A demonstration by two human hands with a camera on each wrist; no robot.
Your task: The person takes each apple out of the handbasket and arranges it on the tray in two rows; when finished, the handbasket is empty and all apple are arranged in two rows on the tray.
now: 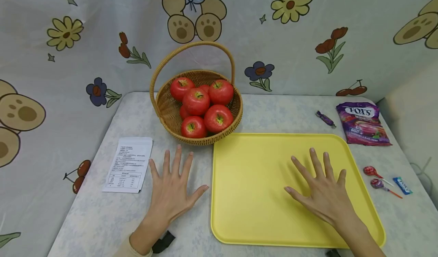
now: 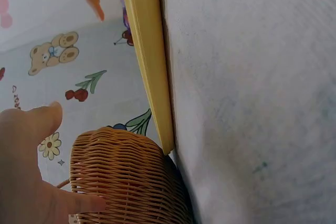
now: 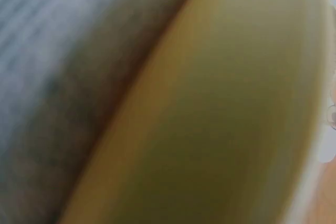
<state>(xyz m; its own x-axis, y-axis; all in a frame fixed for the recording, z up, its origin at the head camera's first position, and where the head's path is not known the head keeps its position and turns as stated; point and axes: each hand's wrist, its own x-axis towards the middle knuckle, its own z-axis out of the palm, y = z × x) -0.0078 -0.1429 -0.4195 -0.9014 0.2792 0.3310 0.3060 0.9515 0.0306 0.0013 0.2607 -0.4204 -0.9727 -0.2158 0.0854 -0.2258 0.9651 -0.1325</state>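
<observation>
My left hand (image 1: 171, 194) is spread with straight fingers over the table, between a printed paper packet (image 1: 128, 165) and the yellow tray (image 1: 253, 188). It holds nothing. Just beyond its fingertips stands a wicker basket (image 1: 164, 112) with a tall handle, filled with several red apples (image 1: 196, 102). In the left wrist view the basket's woven side (image 2: 126, 177) appears beyond the fingers. Fingers fanned out, my right hand (image 1: 323, 194) is over the right half of the tray, also holding nothing. The right wrist view shows mostly the blurred tray edge (image 3: 226, 103).
At the back right lies a purple candy bag (image 1: 362, 126), with a wrapped candy (image 1: 326, 119) to its left. Right of the tray are a red lollipop (image 1: 370, 170), a purple lollipop (image 1: 377, 183) and a blue-wrapped candy (image 1: 402, 185). A patterned cloth (image 1: 219, 25) hangs behind the table.
</observation>
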